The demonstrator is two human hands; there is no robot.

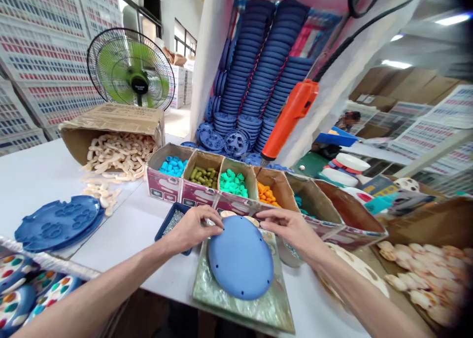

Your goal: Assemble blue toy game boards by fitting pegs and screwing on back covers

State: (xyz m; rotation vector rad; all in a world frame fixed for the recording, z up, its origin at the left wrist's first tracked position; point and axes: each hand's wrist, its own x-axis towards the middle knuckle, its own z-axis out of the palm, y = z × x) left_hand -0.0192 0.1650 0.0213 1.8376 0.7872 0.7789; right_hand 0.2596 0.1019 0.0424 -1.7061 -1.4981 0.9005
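Observation:
A smooth blue oval plastic shell (241, 259) with small holes along its rim lies on a green plastic-wrapped pad (210, 291). Cream pieces (228, 213) peek out behind its far edge. My left hand (197, 224) is at the shell's upper left rim, thumb and fingers pinched together; whatever they hold is too small to make out. Across the shell, my right hand (286, 225) hovers by the upper right rim, its thumb and fingers apart, close to the cream parts. Beside my left hand sits a dark blue tray (171, 215) of small metal screws.
Divided cardboard bins (201, 192) of coloured plastic pieces line the back. An orange electric screwdriver (290, 121) hangs above them. Blue molded plates (59, 222) lie left, near a carton (114, 114) of cream parts. A fan (131, 69) and stacked blue discs (254, 57) stand behind.

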